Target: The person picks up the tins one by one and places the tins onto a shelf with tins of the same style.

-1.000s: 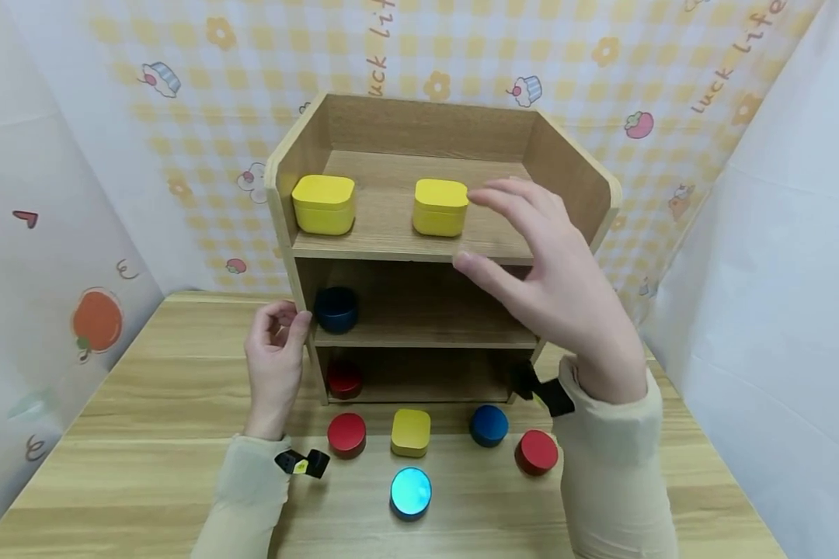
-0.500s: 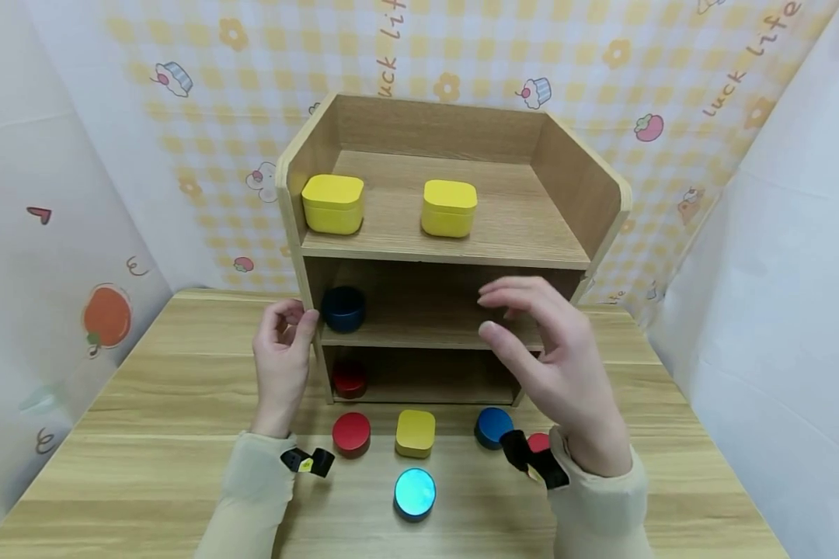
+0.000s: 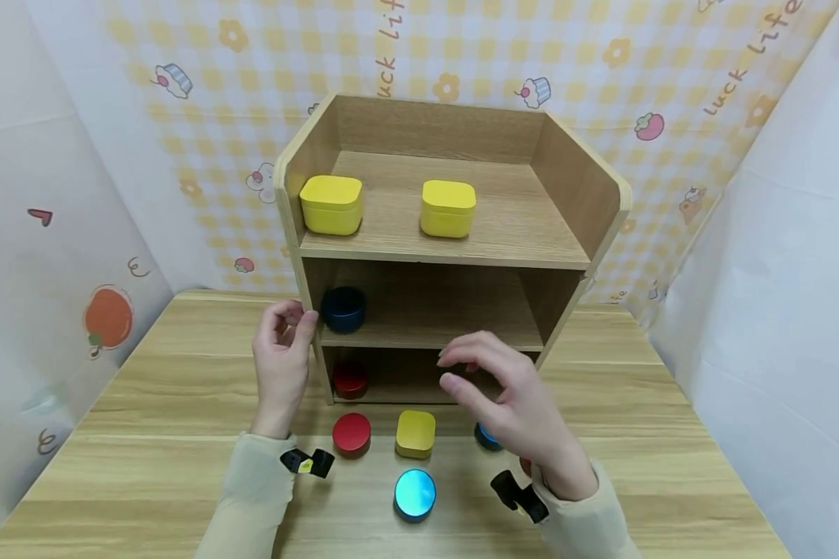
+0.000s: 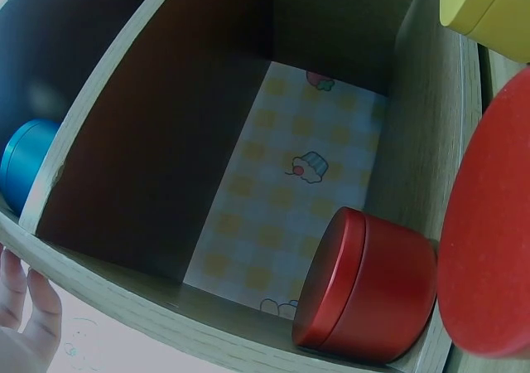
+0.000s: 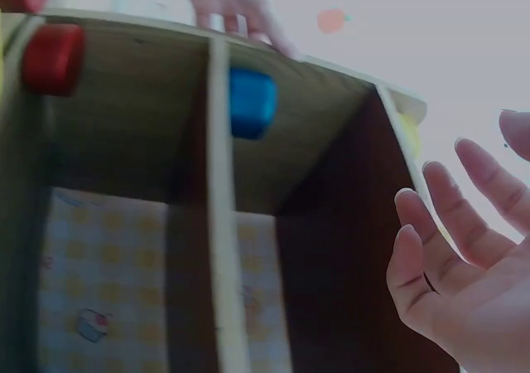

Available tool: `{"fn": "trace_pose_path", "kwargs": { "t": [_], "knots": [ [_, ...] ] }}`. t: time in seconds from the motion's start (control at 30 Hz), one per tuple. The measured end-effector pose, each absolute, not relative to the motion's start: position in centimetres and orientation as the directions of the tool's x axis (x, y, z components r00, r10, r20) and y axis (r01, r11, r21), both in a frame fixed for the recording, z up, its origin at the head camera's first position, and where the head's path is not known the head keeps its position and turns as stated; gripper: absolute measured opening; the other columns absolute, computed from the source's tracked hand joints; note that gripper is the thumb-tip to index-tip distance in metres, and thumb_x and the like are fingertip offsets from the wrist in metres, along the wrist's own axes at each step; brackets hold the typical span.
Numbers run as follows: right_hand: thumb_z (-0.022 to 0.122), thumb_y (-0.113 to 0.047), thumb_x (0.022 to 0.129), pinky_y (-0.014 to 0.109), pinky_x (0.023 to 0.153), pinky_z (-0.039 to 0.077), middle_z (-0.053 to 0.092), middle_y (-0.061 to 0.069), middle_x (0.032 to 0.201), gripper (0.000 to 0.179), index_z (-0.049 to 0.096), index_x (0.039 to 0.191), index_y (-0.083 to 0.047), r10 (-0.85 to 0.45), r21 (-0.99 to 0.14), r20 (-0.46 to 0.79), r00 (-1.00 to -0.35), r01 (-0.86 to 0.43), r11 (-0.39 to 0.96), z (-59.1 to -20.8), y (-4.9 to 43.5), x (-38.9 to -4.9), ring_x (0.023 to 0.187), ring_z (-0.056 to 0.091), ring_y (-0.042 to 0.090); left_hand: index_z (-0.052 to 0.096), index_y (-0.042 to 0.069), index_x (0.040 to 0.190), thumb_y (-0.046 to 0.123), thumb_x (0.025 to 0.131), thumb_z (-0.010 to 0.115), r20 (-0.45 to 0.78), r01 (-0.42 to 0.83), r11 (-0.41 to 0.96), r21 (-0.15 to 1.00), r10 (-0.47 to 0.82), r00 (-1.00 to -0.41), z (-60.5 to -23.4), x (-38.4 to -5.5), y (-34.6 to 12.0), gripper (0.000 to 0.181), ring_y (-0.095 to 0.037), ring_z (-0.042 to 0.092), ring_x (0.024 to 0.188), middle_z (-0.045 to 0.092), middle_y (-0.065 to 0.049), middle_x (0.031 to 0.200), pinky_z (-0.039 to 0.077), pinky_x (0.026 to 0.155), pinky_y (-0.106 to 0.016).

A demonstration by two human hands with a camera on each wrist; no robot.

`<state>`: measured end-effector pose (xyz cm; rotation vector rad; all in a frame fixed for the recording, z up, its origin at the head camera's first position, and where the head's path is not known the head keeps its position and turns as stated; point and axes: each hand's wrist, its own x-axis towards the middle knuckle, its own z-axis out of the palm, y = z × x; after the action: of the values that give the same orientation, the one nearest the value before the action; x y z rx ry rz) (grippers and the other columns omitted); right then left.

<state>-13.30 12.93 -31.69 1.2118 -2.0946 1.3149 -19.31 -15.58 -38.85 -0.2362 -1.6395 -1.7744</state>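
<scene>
My left hand (image 3: pixel 280 361) rests against the outer left side of the small wooden shelf (image 3: pixel 433 254), fingers loosely bent, fingertips touching the panel. My right hand (image 3: pixel 510 404) holds nothing; its fingers are loosely curved in front of the bottom tier. Below it, a blue round tin (image 3: pixel 488 437) is partly covered, and a red tin behind the wrist is nearly hidden. On the table before the shelf lie a red round tin (image 3: pixel 352 435), a yellow square tin (image 3: pixel 416 434) and a shiny light-blue round tin (image 3: pixel 415 494).
Two yellow tins stand on the top tier, one at the left (image 3: pixel 332 206) and one in the middle (image 3: pixel 447 210). A dark blue tin (image 3: pixel 343 309) sits at the middle tier's left end. Below it, a red tin (image 3: pixel 349 380) occupies the bottom tier's left end. Patterned cloth (image 3: pixel 489 46) hangs behind.
My right hand has come down from beside the middle yellow tin on the top tier to in front of the bottom tier, holding nothing throughout. The left hand stays at the shelf's side.
</scene>
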Motion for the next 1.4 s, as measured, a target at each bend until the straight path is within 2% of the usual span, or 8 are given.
{"fn": "trace_pose_path", "kwargs": {
  "t": [0.13, 0.5, 0.67, 0.87, 1.1, 1.4],
  "knots": [
    [0.067, -0.008, 0.092, 0.031, 0.09, 0.046, 0.063, -0.002, 0.11, 0.016, 0.067, 0.107, -0.016, -0.504, -0.565, 0.628, -0.594, -0.792, 0.23, -32.9, 12.6, -13.2, 0.104, 0.059, 0.016, 0.053, -0.012, 0.109, 0.001, 0.094, 0.063, 0.564, 0.588, 0.052, 0.807, -0.363, -0.742, -38.9, -19.3, -15.7, 0.022, -0.017, 0.051, 0.088, 0.055, -0.001, 0.093, 0.041, 0.078, -0.028],
    [0.064, -0.017, 0.096, 0.031, 0.087, 0.049, 0.061, -0.003, 0.113, 0.011, 0.066, 0.107, -0.019, -0.54, -0.625, 0.518, -0.664, -0.724, 0.29, -35.7, 12.7, -13.5, 0.108, 0.056, 0.013, 0.052, -0.013, 0.11, -0.002, 0.093, 0.062, 0.567, 0.585, 0.069, 0.808, -0.36, -0.741, -39.2, -19.6, -15.8, 0.023, -0.016, 0.051, 0.088, 0.055, 0.0, 0.094, 0.041, 0.077, -0.027],
    [0.064, -0.018, 0.096, 0.032, 0.086, 0.049, 0.061, -0.007, 0.112, 0.011, 0.066, 0.107, -0.02, -0.548, -0.653, 0.484, -0.683, -0.698, 0.293, -36.5, 12.7, -13.7, 0.107, 0.056, 0.011, 0.052, -0.012, 0.11, -0.001, 0.094, 0.062, 0.571, 0.586, 0.077, 0.807, -0.358, -0.739, -39.2, -19.6, -15.7, 0.023, -0.016, 0.051, 0.088, 0.055, 0.0, 0.094, 0.041, 0.078, -0.028],
    [0.064, -0.018, 0.096, 0.032, 0.087, 0.049, 0.062, -0.006, 0.112, 0.011, 0.066, 0.107, -0.021, -0.557, -0.675, 0.446, -0.7, -0.672, 0.303, -37.5, 12.6, -13.8, 0.106, 0.057, 0.01, 0.053, -0.011, 0.11, 0.0, 0.094, 0.062, 0.566, 0.581, 0.074, 0.81, -0.358, -0.743, -39.1, -19.5, -15.7, 0.022, -0.016, 0.051, 0.088, 0.055, 0.0, 0.094, 0.041, 0.079, -0.029],
    [0.065, -0.016, 0.096, 0.039, 0.083, 0.051, 0.062, -0.007, 0.109, 0.01, 0.067, 0.105, -0.016, -0.59, -0.671, 0.428, -0.684, -0.678, 0.3, -38.9, 11.9, -14.5, 0.102, 0.058, 0.014, 0.053, -0.011, 0.11, 0.001, 0.094, 0.063, 0.565, 0.576, 0.086, 0.813, -0.356, -0.744, -38.9, -19.3, -15.8, 0.023, -0.016, 0.052, 0.088, 0.055, 0.0, 0.093, 0.042, 0.077, -0.027],
    [0.064, -0.024, 0.097, 0.033, 0.078, 0.053, 0.06, -0.005, 0.111, 0.02, 0.066, 0.111, -0.011, -0.614, -0.735, 0.211, -0.761, -0.537, 0.413, -40.6, 11.4, -14.9, 0.093, 0.058, 0.017, 0.053, -0.011, 0.11, 0.002, 0.094, 0.063, 0.548, 0.557, 0.093, 0.826, -0.369, -0.751, -38.9, -19.2, -15.7, 0.022, -0.016, 0.052, 0.088, 0.055, 0.0, 0.093, 0.041, 0.078, -0.028]
  ]
}}
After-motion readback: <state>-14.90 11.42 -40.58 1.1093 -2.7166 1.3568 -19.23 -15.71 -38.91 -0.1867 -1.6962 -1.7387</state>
